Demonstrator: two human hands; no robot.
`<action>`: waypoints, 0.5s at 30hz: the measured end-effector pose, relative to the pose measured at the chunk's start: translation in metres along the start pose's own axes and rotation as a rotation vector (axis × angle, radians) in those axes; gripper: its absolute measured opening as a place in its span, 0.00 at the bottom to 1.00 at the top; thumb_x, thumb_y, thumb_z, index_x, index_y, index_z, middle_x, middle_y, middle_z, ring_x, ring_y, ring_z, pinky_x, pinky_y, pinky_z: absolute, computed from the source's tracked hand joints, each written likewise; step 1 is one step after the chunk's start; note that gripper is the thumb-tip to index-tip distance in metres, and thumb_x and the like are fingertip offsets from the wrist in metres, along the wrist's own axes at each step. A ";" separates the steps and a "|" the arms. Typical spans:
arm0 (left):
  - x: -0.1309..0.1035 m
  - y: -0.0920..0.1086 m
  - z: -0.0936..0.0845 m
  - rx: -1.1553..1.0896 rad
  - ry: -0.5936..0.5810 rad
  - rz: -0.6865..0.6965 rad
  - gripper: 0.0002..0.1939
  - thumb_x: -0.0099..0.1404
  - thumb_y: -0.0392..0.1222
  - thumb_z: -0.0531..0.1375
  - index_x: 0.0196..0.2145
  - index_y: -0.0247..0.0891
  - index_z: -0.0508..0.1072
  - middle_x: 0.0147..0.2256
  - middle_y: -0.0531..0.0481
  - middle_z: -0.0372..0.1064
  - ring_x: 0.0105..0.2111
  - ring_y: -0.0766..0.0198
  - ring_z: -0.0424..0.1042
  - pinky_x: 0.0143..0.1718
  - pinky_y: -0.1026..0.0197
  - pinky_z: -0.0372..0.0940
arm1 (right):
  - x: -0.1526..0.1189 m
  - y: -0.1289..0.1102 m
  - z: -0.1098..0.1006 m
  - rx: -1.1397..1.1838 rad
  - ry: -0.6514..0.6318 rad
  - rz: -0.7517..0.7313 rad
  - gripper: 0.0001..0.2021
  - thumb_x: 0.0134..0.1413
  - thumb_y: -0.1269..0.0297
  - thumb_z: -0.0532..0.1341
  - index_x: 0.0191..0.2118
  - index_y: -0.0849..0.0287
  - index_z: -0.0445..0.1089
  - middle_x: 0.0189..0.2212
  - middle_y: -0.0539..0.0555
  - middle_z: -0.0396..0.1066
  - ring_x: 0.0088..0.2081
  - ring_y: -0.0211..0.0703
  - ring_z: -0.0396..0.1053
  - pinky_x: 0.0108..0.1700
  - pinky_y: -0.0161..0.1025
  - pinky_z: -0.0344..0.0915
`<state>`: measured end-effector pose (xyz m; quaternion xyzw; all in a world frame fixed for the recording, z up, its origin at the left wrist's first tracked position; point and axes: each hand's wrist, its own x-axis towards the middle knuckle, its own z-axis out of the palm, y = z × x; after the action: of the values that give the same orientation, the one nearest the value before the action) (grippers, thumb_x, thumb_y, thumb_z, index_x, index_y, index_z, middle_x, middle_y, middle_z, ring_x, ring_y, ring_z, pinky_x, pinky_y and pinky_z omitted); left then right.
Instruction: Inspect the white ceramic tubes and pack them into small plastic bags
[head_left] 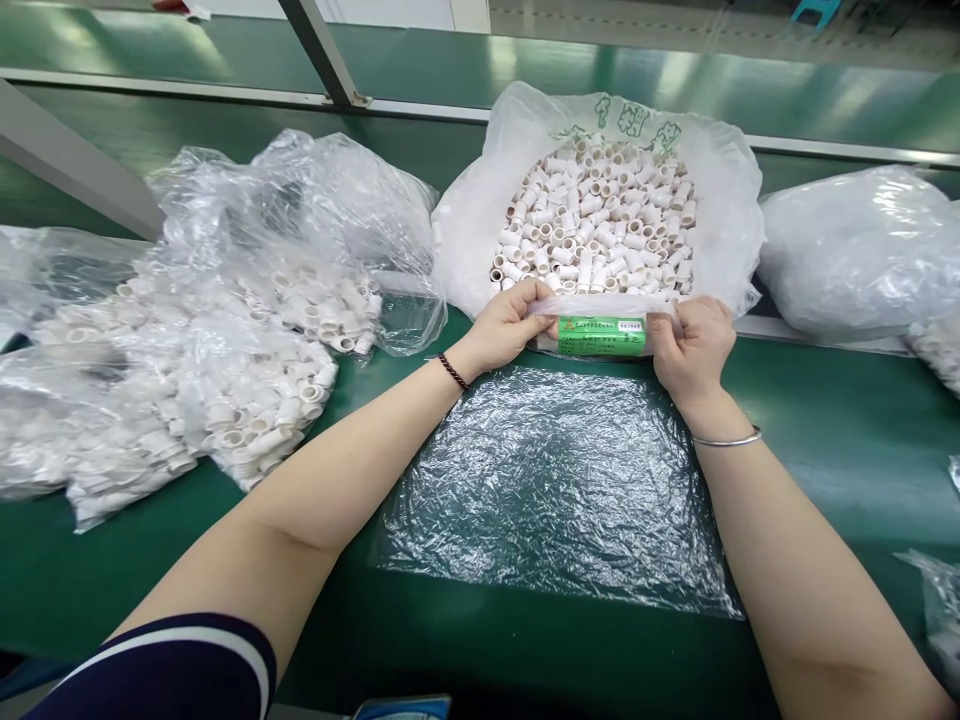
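A wide-open white plastic bag holds a heap of short white pipe fittings. My left hand grips the near rim of this bag at its left end, thumb and fingers closed on the plastic. At the right end of the same rim, my right hand is closed in a fist around the plastic. Between the hands the rim is folded or rolled over, and a green label with print shows there. Just below my hands, a flat clear plastic bag lies on the green table.
Clear bags of white fittings are piled on the left. Another filled plastic bag stands at the right. A metal post rises behind, from a rail along the back of the green table.
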<state>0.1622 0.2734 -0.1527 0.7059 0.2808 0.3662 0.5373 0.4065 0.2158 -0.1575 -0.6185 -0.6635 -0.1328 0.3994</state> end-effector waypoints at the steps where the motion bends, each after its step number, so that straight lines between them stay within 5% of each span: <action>1: 0.000 0.000 0.000 0.013 0.001 0.013 0.17 0.63 0.57 0.59 0.34 0.41 0.62 0.26 0.55 0.68 0.28 0.67 0.71 0.32 0.62 0.68 | 0.000 0.001 0.001 -0.005 0.004 -0.003 0.22 0.58 0.49 0.50 0.20 0.52 0.42 0.17 0.48 0.47 0.27 0.44 0.56 0.38 0.46 0.58; 8: -0.004 0.003 0.000 0.322 -0.007 0.200 0.12 0.66 0.52 0.55 0.37 0.40 0.66 0.29 0.51 0.71 0.29 0.66 0.70 0.32 0.62 0.65 | -0.001 0.002 -0.001 -0.016 0.089 -0.028 0.20 0.59 0.47 0.47 0.21 0.53 0.51 0.19 0.51 0.58 0.31 0.48 0.64 0.46 0.53 0.60; 12: -0.008 0.010 0.000 0.598 -0.123 0.407 0.09 0.64 0.45 0.58 0.38 0.39 0.72 0.34 0.48 0.74 0.34 0.62 0.71 0.35 0.58 0.64 | 0.002 -0.007 -0.024 0.034 0.235 -0.360 0.20 0.58 0.45 0.47 0.37 0.53 0.68 0.31 0.56 0.70 0.46 0.57 0.68 0.59 0.62 0.50; 15: -0.012 0.012 0.001 0.751 -0.188 0.497 0.09 0.63 0.40 0.56 0.39 0.38 0.74 0.33 0.46 0.75 0.34 0.59 0.71 0.36 0.56 0.64 | 0.014 -0.023 -0.039 0.184 0.138 -0.408 0.23 0.59 0.44 0.46 0.46 0.54 0.67 0.38 0.58 0.71 0.45 0.54 0.69 0.51 0.56 0.62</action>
<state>0.1563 0.2600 -0.1439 0.9278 0.1660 0.2913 0.1633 0.4006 0.1954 -0.1151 -0.4218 -0.7554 -0.1915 0.4634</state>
